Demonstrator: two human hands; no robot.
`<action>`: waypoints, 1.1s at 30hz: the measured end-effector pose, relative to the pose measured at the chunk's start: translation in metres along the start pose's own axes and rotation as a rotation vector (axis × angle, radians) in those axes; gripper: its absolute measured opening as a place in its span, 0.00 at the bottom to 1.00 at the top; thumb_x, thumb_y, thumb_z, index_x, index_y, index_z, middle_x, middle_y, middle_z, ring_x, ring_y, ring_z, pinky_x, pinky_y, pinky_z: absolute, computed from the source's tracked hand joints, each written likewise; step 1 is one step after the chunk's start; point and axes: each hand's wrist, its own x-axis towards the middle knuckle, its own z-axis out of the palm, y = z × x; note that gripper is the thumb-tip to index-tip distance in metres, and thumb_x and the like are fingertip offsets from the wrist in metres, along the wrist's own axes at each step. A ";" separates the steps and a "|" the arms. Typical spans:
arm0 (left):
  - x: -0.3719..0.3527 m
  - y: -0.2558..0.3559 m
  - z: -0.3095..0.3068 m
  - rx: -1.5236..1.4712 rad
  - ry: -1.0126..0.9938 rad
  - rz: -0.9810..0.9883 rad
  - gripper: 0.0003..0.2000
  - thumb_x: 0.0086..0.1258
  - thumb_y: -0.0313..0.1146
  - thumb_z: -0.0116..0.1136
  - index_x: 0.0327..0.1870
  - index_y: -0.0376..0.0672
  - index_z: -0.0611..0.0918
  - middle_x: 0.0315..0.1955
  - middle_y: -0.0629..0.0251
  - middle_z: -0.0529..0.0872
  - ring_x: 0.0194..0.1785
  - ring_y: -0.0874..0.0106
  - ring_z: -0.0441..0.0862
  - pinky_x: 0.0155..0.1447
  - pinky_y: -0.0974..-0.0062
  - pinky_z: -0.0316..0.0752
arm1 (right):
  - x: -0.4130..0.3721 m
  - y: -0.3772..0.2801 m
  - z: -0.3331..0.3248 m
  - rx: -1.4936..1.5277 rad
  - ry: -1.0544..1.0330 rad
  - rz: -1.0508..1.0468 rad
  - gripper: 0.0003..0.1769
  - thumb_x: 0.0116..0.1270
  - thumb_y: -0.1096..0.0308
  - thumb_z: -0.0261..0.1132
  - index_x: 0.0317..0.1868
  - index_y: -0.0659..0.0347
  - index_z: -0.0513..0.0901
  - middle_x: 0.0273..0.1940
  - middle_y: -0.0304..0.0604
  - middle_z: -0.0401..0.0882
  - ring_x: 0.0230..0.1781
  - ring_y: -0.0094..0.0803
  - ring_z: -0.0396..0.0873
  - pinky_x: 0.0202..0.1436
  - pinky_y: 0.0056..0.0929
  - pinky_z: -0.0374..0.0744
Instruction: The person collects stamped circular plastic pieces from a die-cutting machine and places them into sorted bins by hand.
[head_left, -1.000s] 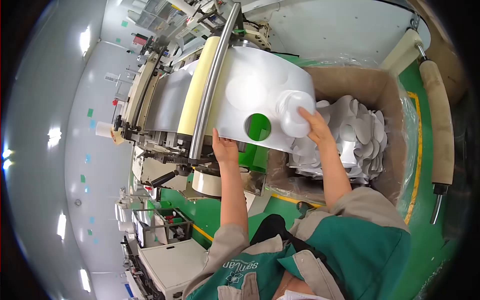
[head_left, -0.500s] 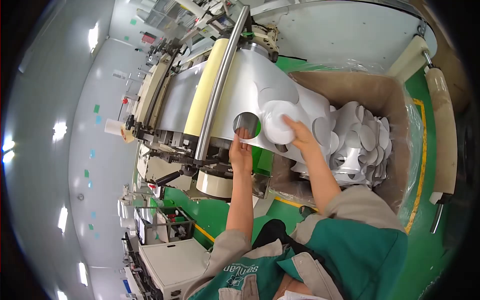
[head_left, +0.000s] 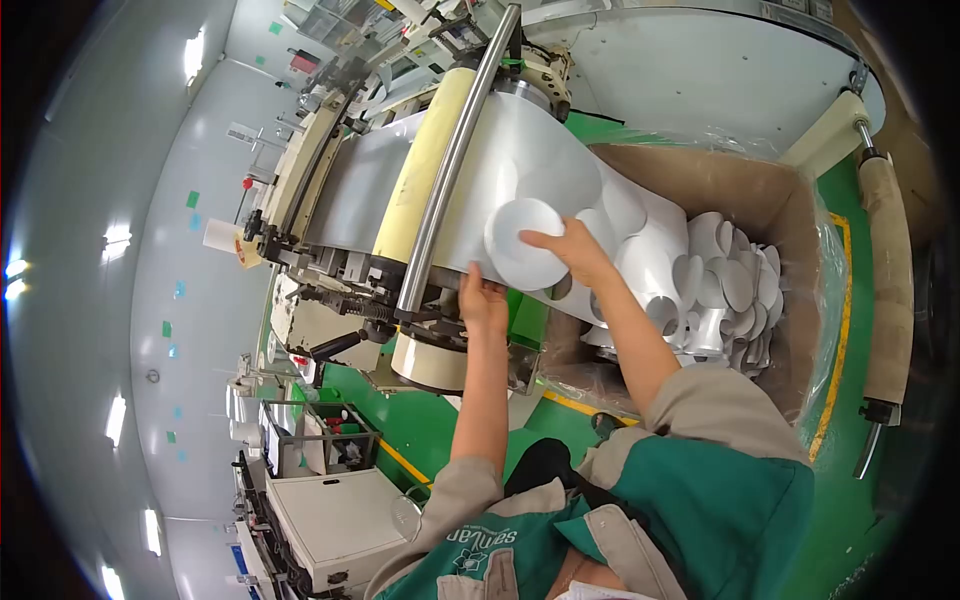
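Note:
A round stack of white discs (head_left: 525, 262) is in my right hand (head_left: 572, 250), thumb across its top face and fingers at its right side. The stack lies over the silver-white sheet (head_left: 470, 215), which runs out from under a steel bar and has round cut-outs. My left hand (head_left: 485, 305) is at the near edge of this sheet, palm up and open. Its thumb shows at the edge, while the other fingers reach under the sheet and are partly hidden.
The steel bar (head_left: 460, 150) and a yellow roller (head_left: 425, 165) cross the machine at left. A lined cardboard box (head_left: 790, 345) at right holds a heap of cut sheet waste (head_left: 735, 290). Beyond it stands a brown roll (head_left: 885, 290). A white cabinet (head_left: 335, 520) is lower left.
My right hand has moved left with the disc stack, which now covers the round hole seen earlier. My left hand's fingers, showing through that hole before, are now mostly under the sheet.

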 end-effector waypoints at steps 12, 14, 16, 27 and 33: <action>-0.014 -0.008 -0.001 0.050 -0.184 0.013 0.11 0.69 0.33 0.46 0.48 0.39 0.71 0.43 0.65 0.78 0.46 0.74 0.76 0.52 0.73 0.72 | -0.014 0.029 -0.012 0.532 -0.008 0.105 0.26 0.54 0.70 0.67 0.51 0.73 0.70 0.44 0.46 0.76 0.41 0.32 0.76 0.45 0.29 0.76; -0.014 -0.011 0.001 0.081 -0.216 0.031 0.11 0.69 0.32 0.46 0.49 0.39 0.71 0.43 0.65 0.78 0.46 0.74 0.76 0.51 0.73 0.72 | -0.015 0.030 -0.017 0.513 -0.048 0.052 0.28 0.53 0.70 0.67 0.52 0.73 0.69 0.45 0.47 0.75 0.42 0.33 0.76 0.46 0.29 0.76; -0.012 -0.015 -0.007 0.133 -0.260 0.017 0.12 0.69 0.32 0.46 0.51 0.40 0.71 0.46 0.64 0.76 0.49 0.73 0.75 0.54 0.71 0.71 | -0.010 0.030 -0.014 0.292 -0.084 0.003 0.28 0.54 0.69 0.67 0.53 0.73 0.69 0.46 0.47 0.75 0.45 0.32 0.75 0.49 0.30 0.75; -0.008 -0.016 0.004 -0.033 -0.103 -0.095 0.15 0.67 0.34 0.51 0.52 0.38 0.70 0.44 0.65 0.76 0.45 0.73 0.76 0.47 0.76 0.73 | -0.059 0.080 -0.135 1.098 0.359 0.009 0.21 0.60 0.61 0.63 0.52 0.59 0.72 0.47 0.40 0.76 0.49 0.33 0.75 0.53 0.34 0.75; 0.000 -0.017 0.003 0.082 -0.119 0.049 0.14 0.68 0.33 0.50 0.51 0.37 0.70 0.46 0.64 0.76 0.49 0.71 0.75 0.51 0.72 0.73 | -0.024 0.006 -0.061 0.413 -0.046 -0.061 0.24 0.55 0.65 0.67 0.51 0.66 0.72 0.46 0.43 0.76 0.45 0.30 0.76 0.50 0.31 0.75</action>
